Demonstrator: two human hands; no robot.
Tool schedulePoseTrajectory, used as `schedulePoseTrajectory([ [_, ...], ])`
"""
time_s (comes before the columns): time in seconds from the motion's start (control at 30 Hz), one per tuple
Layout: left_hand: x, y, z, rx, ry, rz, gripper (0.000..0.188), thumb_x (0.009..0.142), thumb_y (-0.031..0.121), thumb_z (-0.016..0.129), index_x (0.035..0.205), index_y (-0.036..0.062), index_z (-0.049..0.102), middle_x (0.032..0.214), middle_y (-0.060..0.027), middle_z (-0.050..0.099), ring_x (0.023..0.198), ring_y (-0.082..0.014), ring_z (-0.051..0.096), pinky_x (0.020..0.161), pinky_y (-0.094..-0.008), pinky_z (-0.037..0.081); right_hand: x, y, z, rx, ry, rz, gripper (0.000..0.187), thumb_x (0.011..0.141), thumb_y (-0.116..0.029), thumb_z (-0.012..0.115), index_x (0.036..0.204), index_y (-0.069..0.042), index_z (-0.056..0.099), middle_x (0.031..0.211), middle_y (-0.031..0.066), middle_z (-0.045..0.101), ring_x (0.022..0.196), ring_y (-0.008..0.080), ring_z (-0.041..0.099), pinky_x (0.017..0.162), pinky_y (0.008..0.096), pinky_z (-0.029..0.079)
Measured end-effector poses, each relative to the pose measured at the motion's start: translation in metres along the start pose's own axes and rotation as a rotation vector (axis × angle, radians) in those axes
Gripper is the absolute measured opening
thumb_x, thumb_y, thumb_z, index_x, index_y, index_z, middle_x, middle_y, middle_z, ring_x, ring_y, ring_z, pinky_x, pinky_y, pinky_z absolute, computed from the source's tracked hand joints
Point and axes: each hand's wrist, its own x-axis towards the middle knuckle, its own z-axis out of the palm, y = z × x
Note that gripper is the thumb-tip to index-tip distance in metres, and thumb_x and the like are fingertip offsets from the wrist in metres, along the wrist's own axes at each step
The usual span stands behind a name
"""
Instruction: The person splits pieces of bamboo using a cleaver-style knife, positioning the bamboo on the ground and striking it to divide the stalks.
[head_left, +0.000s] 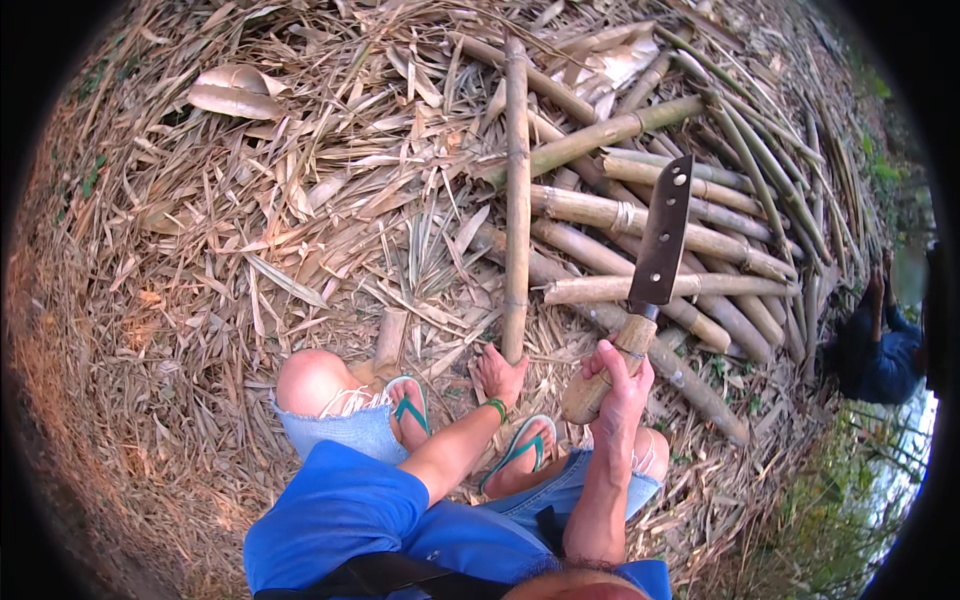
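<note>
My left hand (pixel 502 374) is closed around the near end of a long, dry bamboo pole (pixel 516 200), which stretches straight away from me. A green band circles that wrist. In my right hand (pixel 622 392) is a large knife (pixel 661 240), gripped by its thick wooden handle. Its dark, broad blade has a row of holes and points up and away from me, to the right of the pole. Blade and pole are apart in the picture. Behind the blade lie several cut bamboo pieces (pixel 700 235).
Dry leaves (pixel 200 330) cover the ground. A short bamboo stump (pixel 391 335) is near my left knee, and a curved pale sheath (pixel 238 92) lies far left. Thin green poles (pixel 770 160) lean at the right. A person in dark blue (pixel 885 350) is at the far right.
</note>
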Motion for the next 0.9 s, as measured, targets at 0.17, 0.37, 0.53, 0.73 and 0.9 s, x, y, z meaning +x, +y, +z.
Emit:
schedulePoseTrajectory([
  [0.17, 0.000, 0.013, -0.010, -0.248, -0.026, -0.113, 0.063, 0.070, 0.037, 0.081, 0.115, 0.0053, 0.052, 0.104, -0.0234, 0.067, 0.099, -0.0442, 0.064, 0.087, -0.0537, 0.049, 0.064, 0.022, 0.028, 0.010, -0.204, -0.148, 0.024, 0.088, -0.013, 0.073, 0.101, 0.000, 0.057, 0.073, 0.0057, 0.058, 0.061, 0.0146, 0.056, 0.060, 0.0295, 0.048],
  [0.37, -0.025, 0.005, -0.077, -0.414, -0.021, -0.128, 0.066, 0.068, 0.035, 0.081, 0.121, 0.0078, 0.052, 0.102, -0.0260, 0.069, 0.098, -0.0440, 0.067, 0.085, -0.0505, 0.052, 0.084, 0.052, 0.066, -0.082, -0.376, -0.173, 0.023, 0.088, -0.017, 0.074, 0.099, -0.002, 0.059, 0.069, 0.0047, 0.058, 0.061, 0.0143, 0.057, 0.060, 0.0291, 0.048],
  [0.53, -0.054, -0.054, -0.076, -0.452, 0.139, -0.119, 0.064, 0.067, 0.031, 0.084, 0.119, 0.0068, 0.055, 0.105, -0.0236, 0.069, 0.100, -0.0415, 0.067, 0.085, -0.0472, 0.053, 0.073, 0.088, 0.113, 0.020, -0.625, -0.059, 0.025, 0.088, -0.016, 0.075, 0.099, -0.001, 0.058, 0.071, 0.0048, 0.059, 0.061, 0.0147, 0.057, 0.060, 0.0300, 0.048],
  [0.73, -0.073, -0.046, -0.088, -0.565, 0.231, -0.227, 0.061, 0.067, 0.029, 0.083, 0.117, 0.0066, 0.057, 0.097, -0.0222, 0.071, 0.092, -0.0393, 0.070, 0.082, -0.0470, 0.054, 0.045, 0.114, 0.161, 0.144, -0.913, 0.029, 0.024, 0.087, -0.014, 0.075, 0.098, 0.000, 0.058, 0.069, 0.0052, 0.059, 0.060, 0.0152, 0.057, 0.058, 0.0305, 0.049],
  [0.9, -0.073, -0.071, -0.111, -0.495, 0.454, -0.284, 0.061, 0.063, 0.030, 0.084, 0.113, 0.0078, 0.058, 0.092, -0.0206, 0.072, 0.086, -0.0408, 0.070, 0.079, -0.0477, 0.055, 0.035, 0.120, 0.155, -0.162, -0.989, -0.081, 0.024, 0.087, -0.014, 0.076, 0.096, -0.001, 0.059, 0.070, 0.0064, 0.062, 0.060, 0.0144, 0.058, 0.057, 0.0299, 0.047],
])
